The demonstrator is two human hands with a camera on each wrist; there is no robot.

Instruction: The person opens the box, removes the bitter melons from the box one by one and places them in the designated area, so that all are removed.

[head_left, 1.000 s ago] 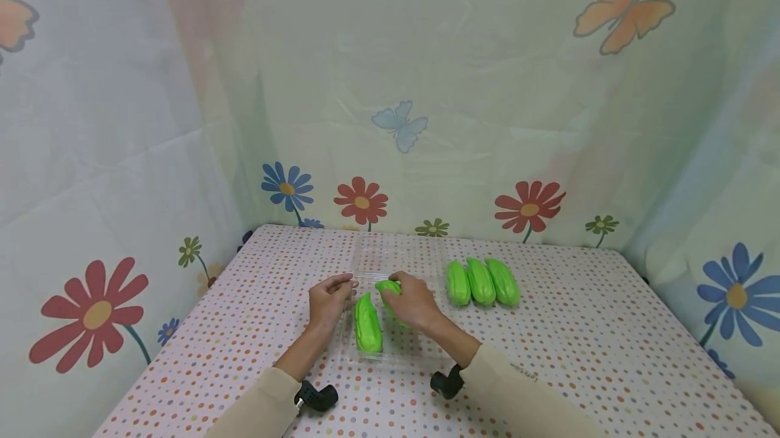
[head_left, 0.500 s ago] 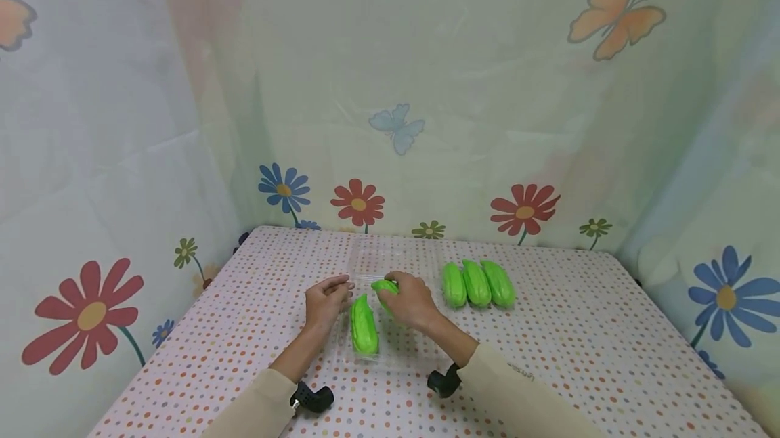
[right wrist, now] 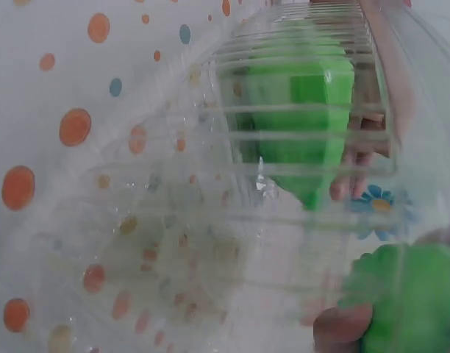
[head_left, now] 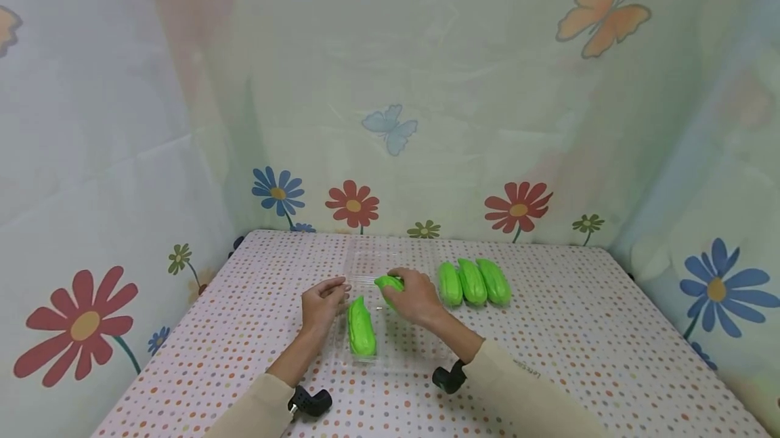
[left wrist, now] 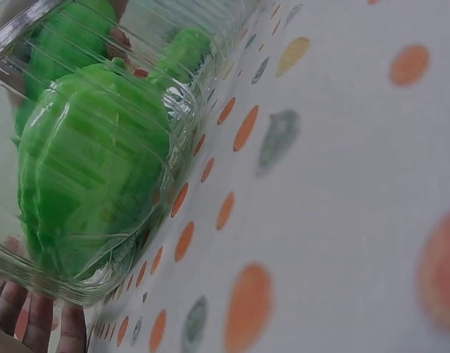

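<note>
One green, ridged gourd (head_left: pixel 361 335) lies lengthwise at the left side of a clear plastic box (head_left: pixel 409 351). Over the box's far part, my right hand (head_left: pixel 419 299) grips a second green gourd (head_left: pixel 386 283), covering most of it. In the right wrist view, the thumb (right wrist: pixel 346 323) presses that held gourd (right wrist: pixel 412 305), seen through the box wall. My left hand (head_left: pixel 321 304) is at the box's left side, fingers loosely bent. Its fingertips (left wrist: pixel 40 320) show right at the box's edge in the left wrist view.
Three more green gourds (head_left: pixel 473 282) lie side by side right of the box. The box's clear lid (head_left: pixel 390 256) lies folded back behind it. A dotted cloth (head_left: pixel 548 330) covers the table; printed curtains (head_left: pixel 305 120) hang around its back and sides.
My right hand has risen slightly with its gourd, away from the one lying in the box; the gourd's lower end no longer shows beneath the hand. The left hand keeps its place at the box.
</note>
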